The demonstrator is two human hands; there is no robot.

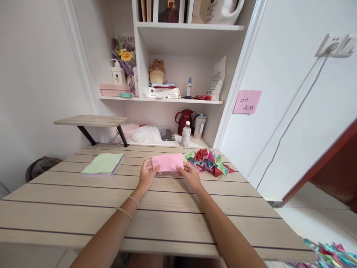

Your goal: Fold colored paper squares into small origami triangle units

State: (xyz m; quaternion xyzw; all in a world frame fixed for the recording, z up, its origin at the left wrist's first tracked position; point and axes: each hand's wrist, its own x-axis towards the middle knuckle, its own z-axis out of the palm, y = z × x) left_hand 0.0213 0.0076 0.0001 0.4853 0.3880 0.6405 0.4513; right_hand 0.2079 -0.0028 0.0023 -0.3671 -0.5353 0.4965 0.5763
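Note:
A folded pink sheet of paper (167,162) lies on the wooden table (83,201) between my hands. My left hand (147,173) pinches its lower left corner, fingers closed on the edge. My right hand (190,173) pinches its lower right corner the same way. Just right of the sheet sits a pile of folded coloured paper pieces (209,162). A stack of pastel paper sheets (103,164), green on top, lies to the left.
Shelves behind the table hold a red jug (184,120), a small bottle (186,134), a white cup (199,125) and a plastic bag (146,134). A small raised shelf (90,121) stands at back left. More coloured paper pieces (326,253) lie at bottom right.

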